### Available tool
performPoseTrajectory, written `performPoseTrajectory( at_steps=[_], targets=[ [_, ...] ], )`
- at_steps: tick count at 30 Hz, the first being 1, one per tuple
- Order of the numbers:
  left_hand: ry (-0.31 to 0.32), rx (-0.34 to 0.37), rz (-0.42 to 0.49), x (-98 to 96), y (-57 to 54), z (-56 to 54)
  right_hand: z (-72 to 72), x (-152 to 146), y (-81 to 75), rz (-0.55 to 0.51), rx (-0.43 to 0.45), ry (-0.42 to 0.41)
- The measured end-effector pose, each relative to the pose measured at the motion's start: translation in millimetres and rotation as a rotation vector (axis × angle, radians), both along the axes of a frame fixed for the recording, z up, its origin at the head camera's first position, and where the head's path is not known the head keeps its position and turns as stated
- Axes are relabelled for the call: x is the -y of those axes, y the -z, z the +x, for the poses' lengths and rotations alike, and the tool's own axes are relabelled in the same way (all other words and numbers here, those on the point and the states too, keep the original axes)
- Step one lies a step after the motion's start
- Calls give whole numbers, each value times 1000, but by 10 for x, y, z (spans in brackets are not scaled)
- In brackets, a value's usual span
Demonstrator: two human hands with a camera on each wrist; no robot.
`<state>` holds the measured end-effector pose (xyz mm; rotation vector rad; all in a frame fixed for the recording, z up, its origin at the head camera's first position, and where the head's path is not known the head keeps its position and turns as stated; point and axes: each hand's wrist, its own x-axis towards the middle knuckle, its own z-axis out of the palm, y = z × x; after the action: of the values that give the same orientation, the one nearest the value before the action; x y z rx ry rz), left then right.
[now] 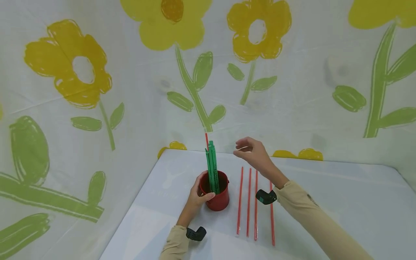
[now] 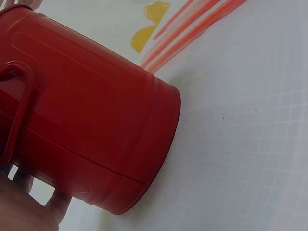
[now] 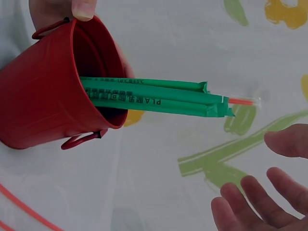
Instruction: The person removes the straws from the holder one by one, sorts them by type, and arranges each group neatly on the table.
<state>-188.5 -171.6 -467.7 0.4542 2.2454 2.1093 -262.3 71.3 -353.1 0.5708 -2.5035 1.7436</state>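
Note:
My left hand (image 1: 195, 196) grips the rim and side of a small red metal bucket (image 1: 219, 202), its thumb over the near rim. Several green paper-wrapped straws (image 1: 212, 169) with printed lettering stand upright in the bucket. The tip of a red straw (image 1: 206, 140) in clear wrapping pokes out above and behind them. My right hand (image 1: 253, 153) is raised to the right of the bucket, fingers loosely bent and apart from everything. In the right wrist view its thumb and fingers are separated, with nothing between them. How far down the red straw reaches is hidden.
Several long red straws (image 1: 240, 202) lie roughly parallel on the white table (image 1: 341, 202), right of the bucket; my right forearm passes over some of them. A flower-print cloth (image 1: 139, 90) hangs behind and to the left of the table.

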Motion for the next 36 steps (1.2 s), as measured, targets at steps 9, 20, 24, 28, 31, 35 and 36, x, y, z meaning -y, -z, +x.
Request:
performPoseTrajectory(
  at_steps=[9, 20, 24, 28, 31, 35, 36],
  targets=[
    [9, 0, 11, 1, -3, 3, -71, 139, -85, -15, -34, -10],
    [9, 0, 20, 16, 14, -3, -168, 339, -154, -46, -34, -44],
    [9, 7, 12, 9, 20, -10, -189, 407, -190, -52, -37, -37],
    [8, 19, 7, 7, 17, -11, -222, 477, -200, -49, -35, -27],
    [4, 26, 9, 7, 11, -8, -250, 533, -197, -53, -43, -28],
    [-1, 28, 6, 8, 8, -1, -284, 614, -188, -71, -57, -33],
    [-1, 28, 4, 8, 9, 0, -294, 635, -183, -74, -62, -32]
  ],
)
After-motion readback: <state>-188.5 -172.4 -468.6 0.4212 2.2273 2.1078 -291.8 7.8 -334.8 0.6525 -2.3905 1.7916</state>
